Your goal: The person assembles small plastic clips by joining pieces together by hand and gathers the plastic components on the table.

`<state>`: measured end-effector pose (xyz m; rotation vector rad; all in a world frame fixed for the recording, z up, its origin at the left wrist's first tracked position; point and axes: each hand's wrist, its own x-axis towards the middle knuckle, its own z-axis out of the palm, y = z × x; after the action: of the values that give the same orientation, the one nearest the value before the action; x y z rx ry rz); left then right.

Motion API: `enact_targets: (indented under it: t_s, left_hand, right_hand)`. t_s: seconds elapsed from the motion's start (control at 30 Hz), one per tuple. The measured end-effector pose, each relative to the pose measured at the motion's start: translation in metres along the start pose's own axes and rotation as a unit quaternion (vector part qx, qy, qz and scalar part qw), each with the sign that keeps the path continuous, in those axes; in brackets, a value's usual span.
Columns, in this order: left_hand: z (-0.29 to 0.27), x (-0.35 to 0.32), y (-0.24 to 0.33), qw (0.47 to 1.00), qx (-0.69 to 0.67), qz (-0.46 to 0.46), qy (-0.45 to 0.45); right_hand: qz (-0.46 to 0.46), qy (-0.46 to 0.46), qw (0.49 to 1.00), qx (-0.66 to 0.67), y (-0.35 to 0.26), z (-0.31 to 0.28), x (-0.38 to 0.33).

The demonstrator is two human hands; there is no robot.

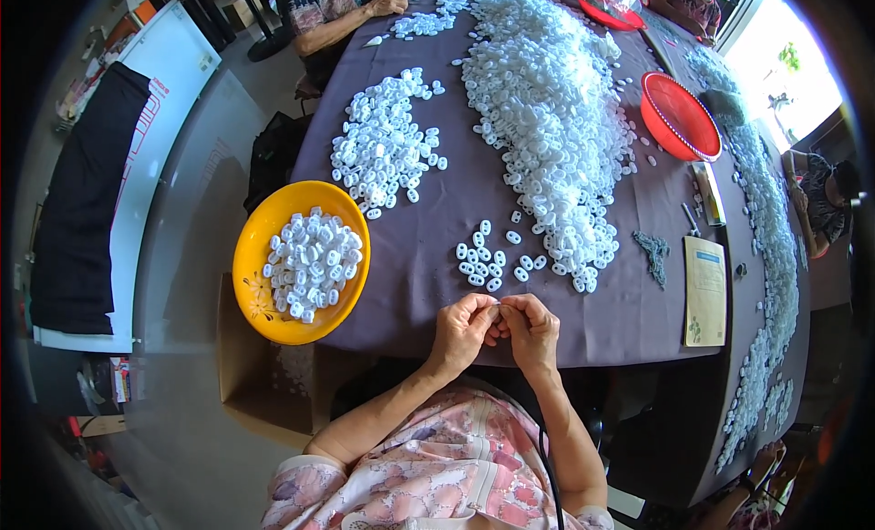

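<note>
At the near edge of the table (428, 284), covered in a dark purple cloth, the person's left hand (463, 328) and right hand (531, 328) meet fingertip to fingertip. Both are curled nearly closed, pinching one small white plastic piece (498, 308) between them – it is mostly hidden by the fingers, so its shape cannot be told. Just beyond the hands lies a small cluster of white plastic rings (483, 261), loose on the cloth. Behind that runs a big heap of the same white pieces (547, 120) up the middle of the table, with a smaller pile (383, 147) to its left. A yellow bowl (264, 229) hangs over the table's left edge, half full of white rings, well left of the hands. A cardboard box (264, 375) sits on the floor under it. To the right – a red basket (679, 115) and a tan booklet (705, 288). Another person's hand (390, 1) works at the far end.
</note>
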<state>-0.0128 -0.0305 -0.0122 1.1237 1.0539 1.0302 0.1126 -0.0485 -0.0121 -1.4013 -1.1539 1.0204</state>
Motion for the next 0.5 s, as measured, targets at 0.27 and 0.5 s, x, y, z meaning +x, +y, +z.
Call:
enact_targets:
  t_s: [0.27, 0.5]
  left_hand:
    - [-0.011, 0.005, 0.007, 0.996, -0.045, -0.053, -0.059]
    - [-0.014, 0.007, 0.004, 0.995, -0.047, -0.059, -0.072]
  right_hand:
    - [-0.049, -0.005, 0.999, 0.007, -0.002, -0.002, 0.0]
    - [-0.057, -0.008, 0.998, -0.006, 0.0, -0.002, 0.001]
